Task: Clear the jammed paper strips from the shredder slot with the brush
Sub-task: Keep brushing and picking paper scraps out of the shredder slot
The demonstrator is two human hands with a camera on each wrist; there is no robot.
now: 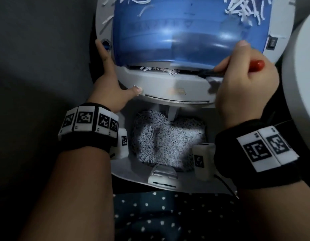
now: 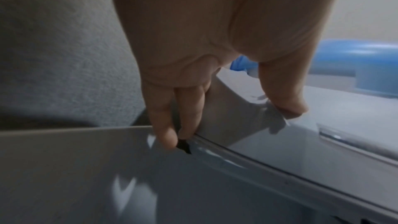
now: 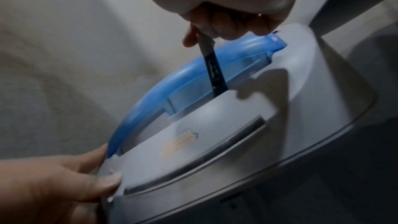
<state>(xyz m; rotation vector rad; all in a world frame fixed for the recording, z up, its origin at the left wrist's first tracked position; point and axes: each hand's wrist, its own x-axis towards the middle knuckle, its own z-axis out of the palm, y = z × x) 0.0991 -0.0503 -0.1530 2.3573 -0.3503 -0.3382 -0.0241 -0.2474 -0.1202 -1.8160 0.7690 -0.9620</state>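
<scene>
The shredder [image 1: 168, 84] is the landmark. Its slot [image 1: 168, 68] runs across it, strips [image 1: 157, 69] lying in the slot's left part, the cover [image 1: 185, 32] behind. The left hand [image 1: 112, 84] is at the shredder's left edge, the right hand [image 1: 244, 84] at its right with the brush [image 3: 215, 69] reaching into the slot. The bin [image 1: 168, 140] lies before the shredder.

A grey, felt-like surface [image 1: 37, 49] fills the left of the head view. The grey shredder [image 1: 168, 84] stands against it at centre; whether it rests on it cannot be told.
</scene>
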